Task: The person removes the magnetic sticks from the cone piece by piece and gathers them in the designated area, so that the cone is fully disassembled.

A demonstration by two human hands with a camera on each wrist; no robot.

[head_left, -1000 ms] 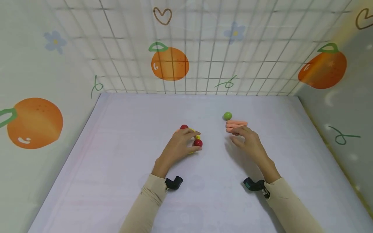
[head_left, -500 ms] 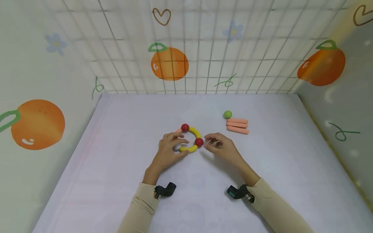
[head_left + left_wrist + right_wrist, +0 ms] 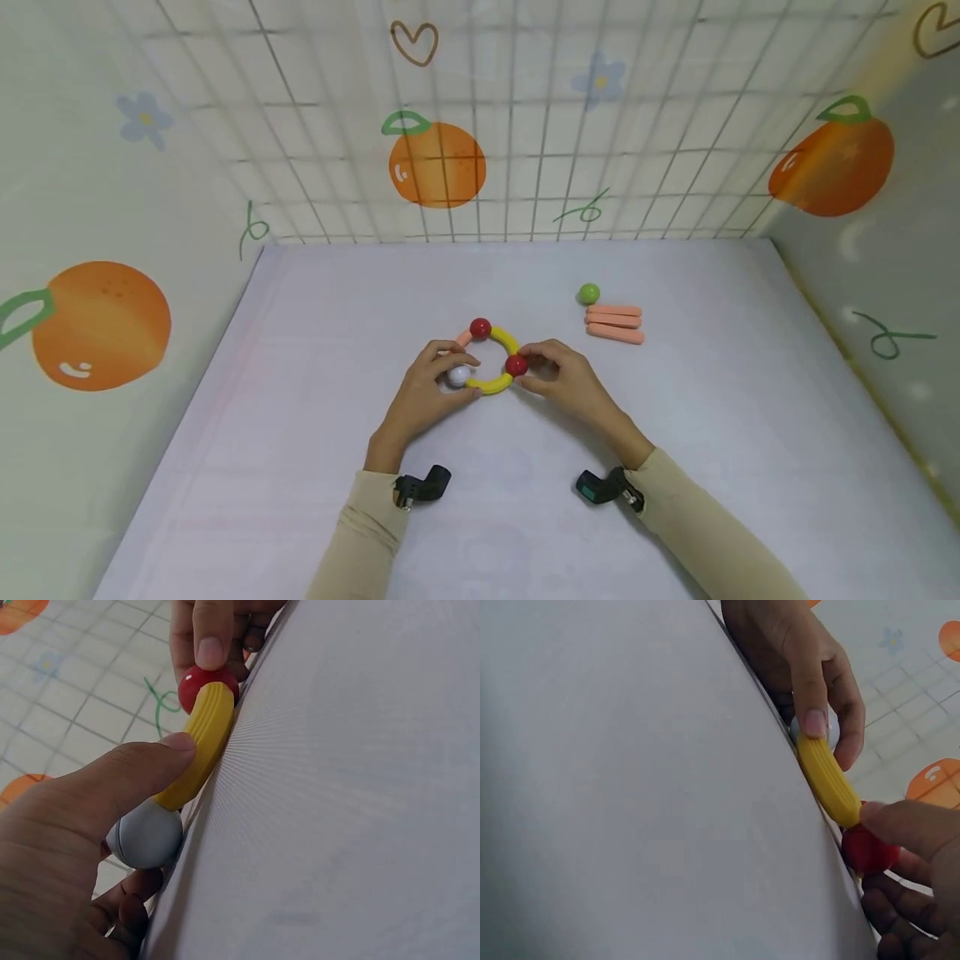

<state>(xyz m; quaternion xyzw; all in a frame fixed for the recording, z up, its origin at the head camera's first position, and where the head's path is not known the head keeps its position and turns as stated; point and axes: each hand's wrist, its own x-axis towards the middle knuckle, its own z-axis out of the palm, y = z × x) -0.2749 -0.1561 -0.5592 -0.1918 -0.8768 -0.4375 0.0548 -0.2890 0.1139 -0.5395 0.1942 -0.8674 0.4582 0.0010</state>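
A ring of balls and rods lies on the table. It has a white ball point(image 3: 459, 376) at left, a red ball point(image 3: 516, 365) at right, another red ball point(image 3: 481, 328) at the back, and a pink rod point(image 3: 464, 339) partly behind fingers. Two curved yellow rods point(image 3: 492, 385) meet at the right red ball. My left hand point(image 3: 426, 385) holds the white ball, its thumb lying on the near yellow rod point(image 3: 202, 742). With thumb and fingers my right hand point(image 3: 568, 382) pinches the right red ball point(image 3: 870, 849), where the yellow rod's end meets it.
Behind and right of the ring lie several straight pink rods point(image 3: 615, 322) side by side, with a green ball point(image 3: 589, 293) beside them. A white cloth wall printed with oranges point(image 3: 438, 165) closes off the table's back and sides.
My right hand has moved left from the pink rods to the right red ball and now pinches it. My left hand has shifted left from over the ring to the white ball.
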